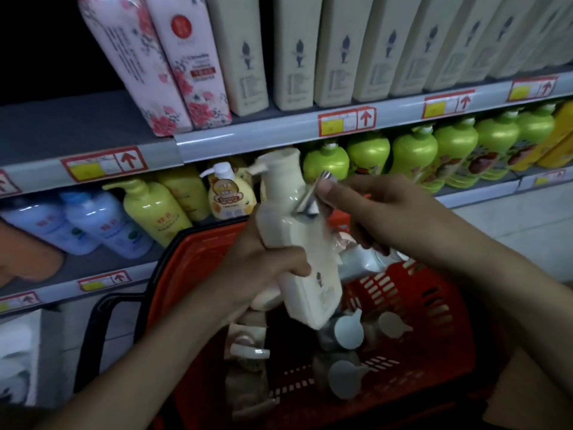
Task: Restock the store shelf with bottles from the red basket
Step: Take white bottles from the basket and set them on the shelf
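Head view: left hand [263, 259] grips a cream pump bottle [297, 240] above the red basket [412, 308]; right hand [369, 206] pinches its silvery tag [313, 197].

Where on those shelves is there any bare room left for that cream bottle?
Bare shelf shows on the top shelf left of the floral bottles, and on the middle shelf in front of the blue bottles. Crowded: the cream bottles and green bottles stand shoulder to shoulder, and the basket is full.
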Action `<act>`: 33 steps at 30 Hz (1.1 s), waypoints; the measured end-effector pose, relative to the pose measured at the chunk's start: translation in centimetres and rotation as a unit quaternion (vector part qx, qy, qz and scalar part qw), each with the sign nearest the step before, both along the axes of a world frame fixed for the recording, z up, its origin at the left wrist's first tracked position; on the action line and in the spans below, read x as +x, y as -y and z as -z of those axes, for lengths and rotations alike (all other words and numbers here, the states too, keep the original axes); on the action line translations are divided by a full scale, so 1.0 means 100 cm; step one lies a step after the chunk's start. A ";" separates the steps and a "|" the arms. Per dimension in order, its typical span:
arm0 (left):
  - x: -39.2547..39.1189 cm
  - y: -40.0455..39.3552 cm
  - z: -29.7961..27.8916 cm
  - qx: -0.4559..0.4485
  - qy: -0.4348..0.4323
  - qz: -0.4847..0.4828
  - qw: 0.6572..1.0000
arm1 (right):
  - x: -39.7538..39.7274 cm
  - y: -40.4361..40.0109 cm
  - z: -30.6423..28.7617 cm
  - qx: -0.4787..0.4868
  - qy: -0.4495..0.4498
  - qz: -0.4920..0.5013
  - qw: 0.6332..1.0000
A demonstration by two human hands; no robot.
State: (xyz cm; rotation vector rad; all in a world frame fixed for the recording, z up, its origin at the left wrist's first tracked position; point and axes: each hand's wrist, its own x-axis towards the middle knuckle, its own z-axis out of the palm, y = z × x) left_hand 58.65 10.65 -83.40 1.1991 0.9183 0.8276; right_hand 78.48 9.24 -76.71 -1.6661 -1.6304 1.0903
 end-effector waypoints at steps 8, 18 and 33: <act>-0.063 -0.005 -0.064 0.022 0.175 -0.032 0.984 | -0.051 0.010 0.014 0.010 -0.158 -0.150 0.976; -0.106 0.027 -0.104 0.184 -0.186 -0.161 0.952 | -0.102 0.004 -0.023 0.078 -0.218 -0.032 0.972; -0.205 -0.080 -0.317 0.399 -0.149 -0.360 0.830 | -0.250 -0.131 -0.253 0.375 -0.155 -0.084 0.910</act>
